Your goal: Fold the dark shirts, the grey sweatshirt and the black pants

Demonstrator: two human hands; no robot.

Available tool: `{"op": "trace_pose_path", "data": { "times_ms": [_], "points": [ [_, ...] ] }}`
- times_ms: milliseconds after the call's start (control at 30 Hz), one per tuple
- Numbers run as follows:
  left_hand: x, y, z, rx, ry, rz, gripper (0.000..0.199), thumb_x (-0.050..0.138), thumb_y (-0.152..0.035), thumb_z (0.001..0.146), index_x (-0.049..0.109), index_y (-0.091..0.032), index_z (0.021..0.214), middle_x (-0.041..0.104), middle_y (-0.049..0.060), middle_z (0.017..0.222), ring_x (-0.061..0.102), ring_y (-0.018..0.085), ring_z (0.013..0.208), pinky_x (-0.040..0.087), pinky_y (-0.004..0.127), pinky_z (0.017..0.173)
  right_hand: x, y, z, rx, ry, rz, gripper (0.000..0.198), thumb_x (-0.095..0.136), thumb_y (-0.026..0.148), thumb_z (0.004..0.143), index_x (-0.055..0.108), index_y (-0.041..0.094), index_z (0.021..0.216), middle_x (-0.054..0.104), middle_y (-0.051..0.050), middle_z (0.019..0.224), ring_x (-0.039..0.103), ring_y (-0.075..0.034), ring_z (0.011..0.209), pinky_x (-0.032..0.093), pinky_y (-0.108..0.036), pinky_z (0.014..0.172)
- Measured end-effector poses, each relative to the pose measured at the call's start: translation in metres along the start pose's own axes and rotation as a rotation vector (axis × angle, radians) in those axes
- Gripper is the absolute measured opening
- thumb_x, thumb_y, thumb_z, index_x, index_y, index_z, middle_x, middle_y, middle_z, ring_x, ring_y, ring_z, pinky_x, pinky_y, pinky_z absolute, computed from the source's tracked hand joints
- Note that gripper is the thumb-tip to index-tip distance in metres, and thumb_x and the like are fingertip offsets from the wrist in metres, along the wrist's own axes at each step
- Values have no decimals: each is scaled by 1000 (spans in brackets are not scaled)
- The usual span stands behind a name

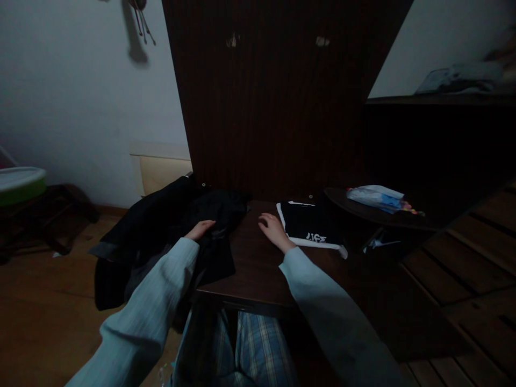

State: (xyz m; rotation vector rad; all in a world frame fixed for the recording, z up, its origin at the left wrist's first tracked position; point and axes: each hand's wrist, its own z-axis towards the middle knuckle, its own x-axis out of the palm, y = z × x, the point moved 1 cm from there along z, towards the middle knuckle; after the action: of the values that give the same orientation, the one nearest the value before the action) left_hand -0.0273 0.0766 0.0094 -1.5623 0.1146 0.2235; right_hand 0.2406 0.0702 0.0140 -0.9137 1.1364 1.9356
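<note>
1. At the far left, a green tub (24,188) with a pale rim stands on a low dark stool (56,207).
2. Next comes a heap of dark clothes (157,223), spread over the left end of the counter (256,269) and hanging down past its edge.
3. The left arm reaches in from the lower left, its pale blue sleeve (151,301) down to the wrist. The left hand (200,230) lies against the right part of the heap, fingers (208,223) close together and pointing rightward, inward over the counter. I cannot tell whether they grip any cloth.
4. In the middle, the counter's brown top shows bare between the two hands, with a tall dark panel (274,107) upright behind it. Plaid trousers (262,344) show below the front edge.
5. The right arm slants in from the lower right, sleeve also to the wrist. The right hand (274,230) is over the counter, back turned up, pointing up and to the left. Its fingers are loosely bent and a little apart, holding nothing.
6. Just beside that hand, on its right, a folded black shirt (302,220) with white lettering and white edges lies flat on the counter.
7. Farther right, a rounded shelf (337,200) carries a clear and blue packet (374,198); wooden slats (463,250) run beyond it.
</note>
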Motion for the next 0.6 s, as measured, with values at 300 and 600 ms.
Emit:
{"op": "trace_pose_path", "data": {
  "times_ms": [300,600],
  "points": [
    [-1,6,-11,-18,-42,-27,46,72,-50,46,66,-16,76,68,6,82,59,25,91,43,32,82,80,94,-2,-207,118,338,44,47,23,81,45,17,124,45,-10,129,39,-19,119,32,-34,99],
    [0,12,-8,-87,-90,-129,31,67,-39,54,66,-13,71,69,5,74,60,25,88,44,35,83,76,85,-13,-174,157,79,46,48,21,79,41,24,123,48,-7,117,41,-21,107,37,-37,88]
  ]
}}
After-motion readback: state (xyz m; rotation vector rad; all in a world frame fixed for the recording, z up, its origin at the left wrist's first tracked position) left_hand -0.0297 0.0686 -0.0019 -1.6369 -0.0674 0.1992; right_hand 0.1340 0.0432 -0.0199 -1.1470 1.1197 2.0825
